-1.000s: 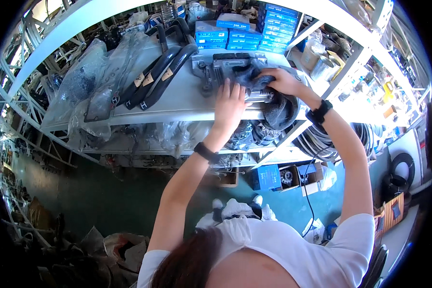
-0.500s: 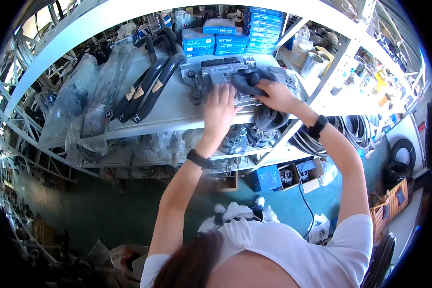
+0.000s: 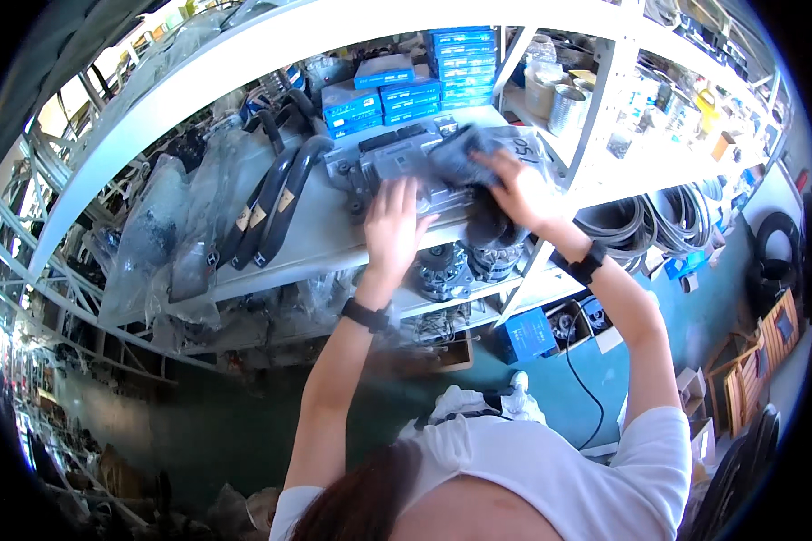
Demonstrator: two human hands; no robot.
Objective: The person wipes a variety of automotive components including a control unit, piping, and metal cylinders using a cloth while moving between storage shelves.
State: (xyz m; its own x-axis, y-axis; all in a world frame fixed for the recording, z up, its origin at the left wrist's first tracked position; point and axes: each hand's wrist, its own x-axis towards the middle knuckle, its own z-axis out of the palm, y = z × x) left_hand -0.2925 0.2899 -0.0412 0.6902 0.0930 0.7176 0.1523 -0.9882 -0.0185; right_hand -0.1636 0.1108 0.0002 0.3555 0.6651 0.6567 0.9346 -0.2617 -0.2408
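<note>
A silver-grey metal unit with dark connectors along its far side, much like an electronic control module (image 3: 397,165), lies on the white shelf. My left hand (image 3: 392,224) rests at its near edge, fingers stretched out and thumb apart. In my right hand (image 3: 525,197) is a bunched dark grey cloth (image 3: 460,157), pressed against the unit's right part. Part of the cloth hangs below that hand over the shelf's front edge. Motion blurs the cloth and the right fingers, and the cloth hides the unit's right end.
Black curved hoses (image 3: 284,203) with tags lie left of the unit, beside clear plastic bags (image 3: 153,216). Blue boxes (image 3: 465,68) are stacked behind. A white upright (image 3: 595,99) stands at right, with coiled hoses (image 3: 681,216) beyond. Round metal parts (image 3: 442,270) sit on the shelf below.
The view has shifted, so the shelf sits differently in the picture. My right hand has moved the cloth a little over the unit. My left hand stays at the unit's near edge.
</note>
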